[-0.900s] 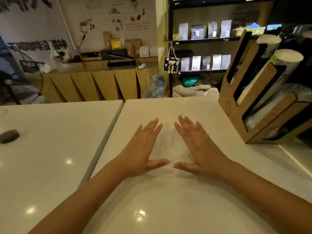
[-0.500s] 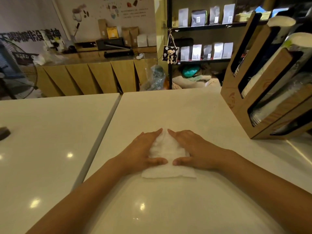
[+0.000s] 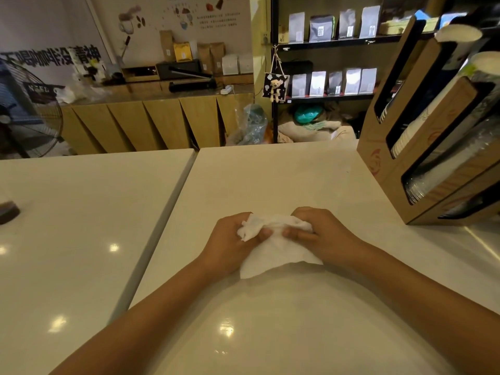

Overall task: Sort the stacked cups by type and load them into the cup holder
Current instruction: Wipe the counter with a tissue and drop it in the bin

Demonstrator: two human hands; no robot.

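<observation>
A white tissue (image 3: 273, 247) is bunched between both hands over the middle of the white table (image 3: 270, 180). My left hand (image 3: 230, 244) grips its left side, and my right hand (image 3: 324, 234) grips its right side. The wooden cup holder (image 3: 384, 169) stands at the right edge of the table. Its slanted slots hold stacks of white paper cups (image 3: 405, 142) in the upper slots and clear plastic cups (image 3: 422, 185) in a lower slot.
A second white table (image 3: 81, 212) adjoins on the left with a narrow gap between them; a small dark object (image 3: 8, 212) lies at its left edge. Behind are a wooden counter (image 3: 151, 123), a fan (image 3: 27, 115) and black shelves (image 3: 324, 41) with bags.
My hands were flat and spread on the table, then pulled together over the tissue; now both have closed on it and crumpled it up.
</observation>
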